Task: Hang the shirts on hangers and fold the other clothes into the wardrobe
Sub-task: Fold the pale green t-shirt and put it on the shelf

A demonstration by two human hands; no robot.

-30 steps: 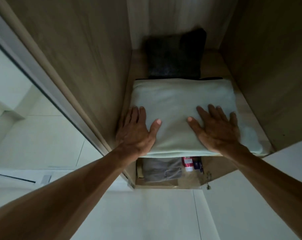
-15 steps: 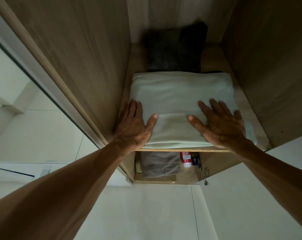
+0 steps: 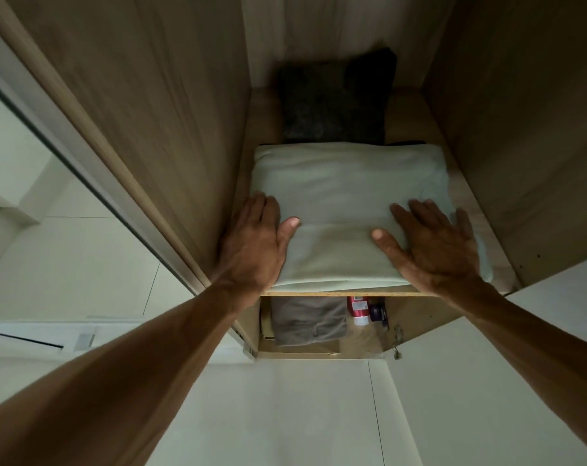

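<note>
On the wardrobe shelf (image 3: 339, 293), left hand (image 3: 251, 243) and right hand (image 3: 433, 243) (fingers flat, spread) press the folded pale cloth (image 3: 345, 196).

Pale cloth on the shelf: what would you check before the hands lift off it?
1. Cloth wholly on the shelf, front edge behind the lip: ok.
2. Top smooth, fold intact: ok.
3. Left hand and right hand open, gripping nothing: ok.
4. Cloth not crushing the dark pile behind: cannot tell.
5. Cloth clear of the right wall: ok.
</note>
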